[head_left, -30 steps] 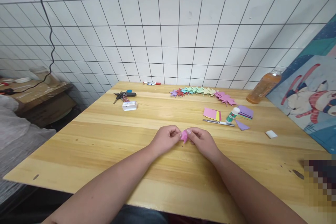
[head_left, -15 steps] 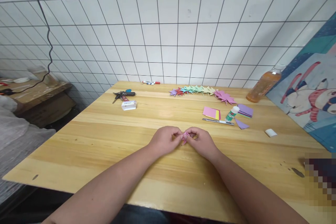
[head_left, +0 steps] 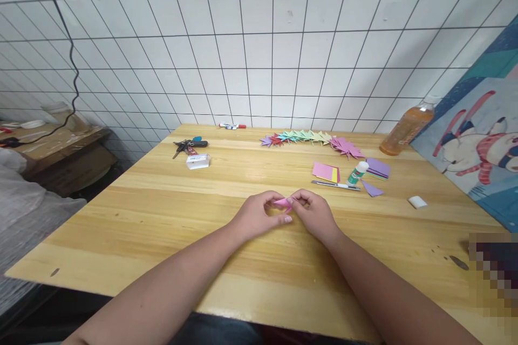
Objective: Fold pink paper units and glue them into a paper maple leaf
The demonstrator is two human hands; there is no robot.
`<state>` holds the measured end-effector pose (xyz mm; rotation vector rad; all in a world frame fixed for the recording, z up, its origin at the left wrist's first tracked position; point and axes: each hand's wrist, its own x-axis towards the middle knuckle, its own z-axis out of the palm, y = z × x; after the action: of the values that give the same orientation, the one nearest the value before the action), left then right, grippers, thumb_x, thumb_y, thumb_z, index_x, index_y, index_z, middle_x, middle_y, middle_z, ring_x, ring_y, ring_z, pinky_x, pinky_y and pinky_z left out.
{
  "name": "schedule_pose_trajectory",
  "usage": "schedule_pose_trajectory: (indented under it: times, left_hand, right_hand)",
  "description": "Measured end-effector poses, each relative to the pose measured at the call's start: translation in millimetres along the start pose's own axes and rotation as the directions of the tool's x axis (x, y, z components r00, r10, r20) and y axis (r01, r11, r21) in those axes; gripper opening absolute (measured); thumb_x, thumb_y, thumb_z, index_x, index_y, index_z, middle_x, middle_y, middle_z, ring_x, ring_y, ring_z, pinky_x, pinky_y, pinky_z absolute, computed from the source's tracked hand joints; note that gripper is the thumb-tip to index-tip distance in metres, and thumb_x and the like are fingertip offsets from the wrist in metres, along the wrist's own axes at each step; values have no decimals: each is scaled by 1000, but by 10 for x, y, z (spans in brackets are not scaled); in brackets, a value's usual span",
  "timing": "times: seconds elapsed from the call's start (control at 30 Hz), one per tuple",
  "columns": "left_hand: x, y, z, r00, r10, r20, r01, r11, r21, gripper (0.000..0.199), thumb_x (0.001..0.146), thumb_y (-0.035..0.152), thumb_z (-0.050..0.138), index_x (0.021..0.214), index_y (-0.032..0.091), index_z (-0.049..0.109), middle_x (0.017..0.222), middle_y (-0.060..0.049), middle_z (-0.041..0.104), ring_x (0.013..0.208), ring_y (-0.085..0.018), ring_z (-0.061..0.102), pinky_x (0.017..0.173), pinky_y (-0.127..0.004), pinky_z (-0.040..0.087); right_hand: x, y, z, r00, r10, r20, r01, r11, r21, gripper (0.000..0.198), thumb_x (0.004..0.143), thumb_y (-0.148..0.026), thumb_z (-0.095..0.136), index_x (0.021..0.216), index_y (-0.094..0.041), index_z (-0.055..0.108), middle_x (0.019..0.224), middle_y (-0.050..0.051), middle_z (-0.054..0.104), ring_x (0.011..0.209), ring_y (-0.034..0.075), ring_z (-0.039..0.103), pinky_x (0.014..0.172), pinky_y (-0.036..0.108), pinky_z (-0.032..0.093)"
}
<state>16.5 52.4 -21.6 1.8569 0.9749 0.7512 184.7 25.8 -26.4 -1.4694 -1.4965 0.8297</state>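
Note:
A small folded piece of pink paper (head_left: pixel 281 202) is held just above the near middle of the wooden table. My right hand (head_left: pixel 316 213) pinches its right end between thumb and fingers. On the other side, my left hand (head_left: pixel 256 216) is open, its thumb stretched out below the paper and apart from the fingers. The left fingertips lie behind the paper's left end; whether they touch it is hard to see.
Beyond my hands lie pink and yellow paper sheets (head_left: pixel 324 171), a slim pen-like tool (head_left: pixel 335 185), a glue stick (head_left: pixel 358 173) and a purple paper triangle (head_left: pixel 372 188). A chain of folded colored paper (head_left: pixel 309 138), keys (head_left: pixel 188 145) and a leaning bottle (head_left: pixel 408 128) are farther back.
My left thumb has let go of the pink paper and spread downward. The paper has turned and shows more of its length, while my right hand keeps its pinch.

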Motion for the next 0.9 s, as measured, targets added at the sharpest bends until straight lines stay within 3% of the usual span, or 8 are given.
schedule_pose_trajectory:
  times: [0.2, 0.43, 0.6, 0.73, 0.9]
  left_hand:
    - [49, -123, 53, 995, -97, -39, 91, 986, -139, 27, 73, 40, 61, 83, 15, 64, 79, -6, 69, 72, -17, 63, 62, -25, 46]
    - [63, -167, -7, 989, -138, -48, 129, 978, -164, 28, 69, 41, 65, 75, 14, 66, 72, -6, 69, 67, -17, 63, 59, -25, 46]
    - [63, -134, -27, 990, -141, -12, 135, 966, -221, 29, 71, 42, 63, 75, 13, 65, 77, -8, 70, 73, -19, 64, 66, -28, 47]
    - [48, -73, 5, 990, -114, 83, 136, 933, -332, 32, 69, 42, 66, 82, 12, 64, 81, -8, 69, 75, -17, 63, 69, -27, 46]
    - [38, -92, 68, 991, -125, 52, 134, 961, -241, 30, 68, 42, 67, 77, 13, 64, 70, -3, 65, 66, -15, 59, 59, -24, 43]
  right_hand:
    - [3, 18, 43, 1000, -5, 8, 4, 1000, 13, 19, 75, -36, 56, 69, -20, 62, 67, 2, 64, 61, 15, 56, 59, 26, 42]
    - [-18, -9, 35, 991, -12, 131, 6, 999, 42, 20, 75, -38, 56, 74, -19, 62, 70, 1, 64, 62, 14, 54, 58, 24, 41]
    - [-13, 19, 40, 993, -18, 117, 14, 999, 41, 20, 74, -40, 58, 71, -20, 63, 67, 1, 64, 61, 14, 55, 58, 25, 41]
    - [-1, 27, 26, 997, -2, 76, -2, 999, 53, 24, 76, -41, 55, 68, -19, 61, 62, 1, 62, 58, 14, 52, 55, 24, 38]
    - [-3, 10, 44, 1000, 9, 30, -10, 998, 56, 24, 75, -41, 57, 65, -19, 59, 53, -2, 51, 49, 12, 45, 48, 23, 33]
